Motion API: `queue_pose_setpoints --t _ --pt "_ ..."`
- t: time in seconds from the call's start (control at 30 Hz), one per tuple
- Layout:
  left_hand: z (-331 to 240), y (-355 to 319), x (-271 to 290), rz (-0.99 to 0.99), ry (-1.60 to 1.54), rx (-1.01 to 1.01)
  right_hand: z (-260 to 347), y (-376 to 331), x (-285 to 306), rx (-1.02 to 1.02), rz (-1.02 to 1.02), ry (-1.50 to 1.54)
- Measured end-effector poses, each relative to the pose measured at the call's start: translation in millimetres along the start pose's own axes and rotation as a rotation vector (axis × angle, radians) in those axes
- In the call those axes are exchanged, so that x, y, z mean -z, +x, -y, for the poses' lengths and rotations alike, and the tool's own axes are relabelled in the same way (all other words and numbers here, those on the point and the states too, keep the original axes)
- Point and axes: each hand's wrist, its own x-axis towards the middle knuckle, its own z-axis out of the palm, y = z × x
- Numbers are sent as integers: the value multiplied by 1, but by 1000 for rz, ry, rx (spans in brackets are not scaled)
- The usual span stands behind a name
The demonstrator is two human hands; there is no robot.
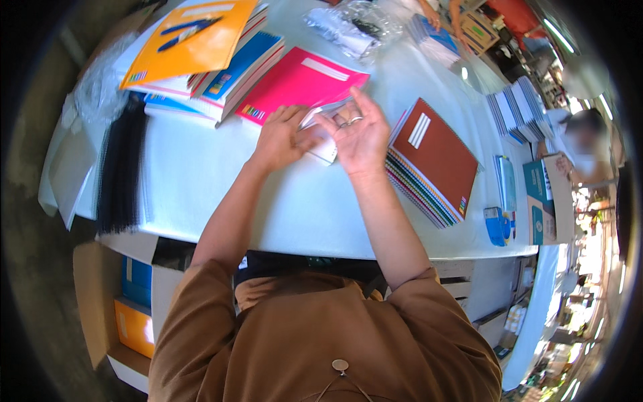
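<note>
A pink notebook (305,84) lies at the middle of the table, its near edge by my hands. My left hand (284,137) is at this edge, back up, its fingers partly smeared by motion. Close beside it, my right hand (362,134) is turned palm toward me, fingers apart and bent, with a shiny ring-like band among them. A small white piece with a dark edge (324,151) shows below and between the hands; what joins it to the notebook is hidden. Right of my right hand stands a stack of spiral notebooks with a brown cover (435,151) on top.
At the left are stacked notebooks, an orange one (194,50) on top bearing blue pens (189,33). Black binding strips (122,171) hang over the table's left edge. A blue tape dispenser (495,226) and cartons (546,201) stand right. Other people work beyond.
</note>
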Motion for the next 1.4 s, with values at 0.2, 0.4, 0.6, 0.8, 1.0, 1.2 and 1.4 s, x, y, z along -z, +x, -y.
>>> queue_pose_setpoints --t 0.2,0.4,0.6,0.8,1.0,1.2,1.4 --pt "2 28 44 -473 -114 -74 -39 9 58 260 90 -367" --pt "-73 -30 163 -487 -715 66 32 -32 59 477 324 -401" --pt "-91 -68 165 -65 -733 75 76 -115 110 263 650 -579" --pt "-75 -89 83 37 -874 654 44 -108 142 191 211 -615" --pt "-65 -87 47 2 -902 840 57 -100 157 167 231 -826" --pt "-58 -98 47 61 -1006 721 86 -99 120 290 436 -741" --pt "38 -108 130 46 592 648 96 -93 125 505 479 -1088"
